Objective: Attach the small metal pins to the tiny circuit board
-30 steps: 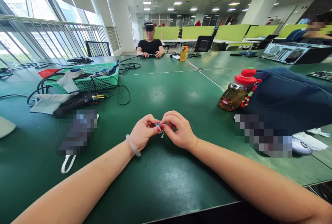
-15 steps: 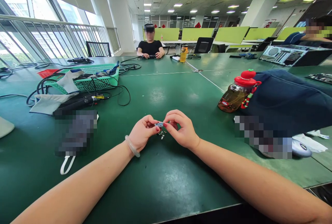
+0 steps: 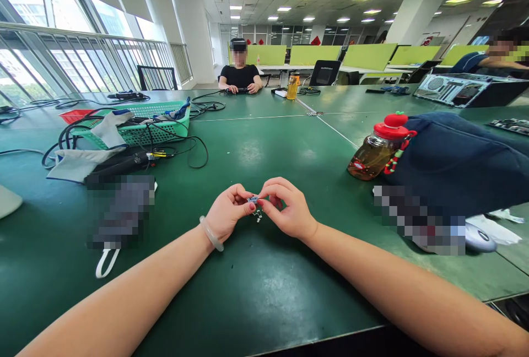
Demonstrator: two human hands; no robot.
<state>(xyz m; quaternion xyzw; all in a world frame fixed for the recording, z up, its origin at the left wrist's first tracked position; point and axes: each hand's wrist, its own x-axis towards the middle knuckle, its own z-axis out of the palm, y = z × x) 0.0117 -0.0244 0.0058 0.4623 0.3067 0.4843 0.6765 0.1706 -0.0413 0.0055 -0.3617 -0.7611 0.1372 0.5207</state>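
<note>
My left hand (image 3: 228, 212), with a pale bangle at its wrist, pinches a small blue-grey block-shaped part (image 3: 252, 199) between thumb and fingers. Its exact kind is too small to make out. At the right end of that part, my right hand (image 3: 290, 206) has thumb and forefinger closed together, the tips touching or almost touching the part. Whatever those right fingertips may hold is hidden. Several tiny silvery-white pieces (image 3: 258, 216) lie on the green table (image 3: 264, 274) just below the hands.
To the left are a green basket (image 3: 155, 132) with cables and gloves, and a dark pouch (image 3: 126, 211) with a white strap. On the right stand a red-lidded bottle (image 3: 372, 150), a dark blue bag (image 3: 463, 164) and a mouse (image 3: 479, 237). A person (image 3: 239, 76) sits opposite.
My right fingertips have moved slightly left, closer against the blue-grey part. My left hand still holds it in nearly the same place.
</note>
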